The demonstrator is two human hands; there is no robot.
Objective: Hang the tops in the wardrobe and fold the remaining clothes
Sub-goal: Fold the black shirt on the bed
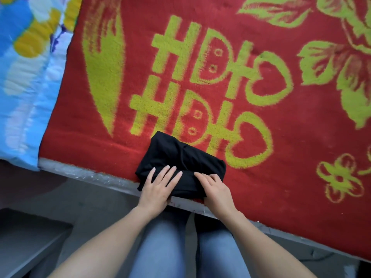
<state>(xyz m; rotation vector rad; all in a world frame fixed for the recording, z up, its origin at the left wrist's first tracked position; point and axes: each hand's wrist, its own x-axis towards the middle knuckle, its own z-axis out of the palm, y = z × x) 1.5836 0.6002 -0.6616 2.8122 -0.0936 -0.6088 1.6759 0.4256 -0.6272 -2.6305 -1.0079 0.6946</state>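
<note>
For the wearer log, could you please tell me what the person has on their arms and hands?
No sleeves reach the left forearm or right forearm. The left hand and right hand carry no gloves, rings, watch or bracelets.

A red blanket (281,137) with yellow-green characters, hearts, leaves and flowers covers the bed and fills most of the view. At the left a blue quilt (26,77) printed with white and yellow flowers lies against it. The pale bed edge (90,173) runs diagonally below. Beneath is a grey floor (84,199), with a grey step (26,239) at lower left. The light is soft and even.
</note>
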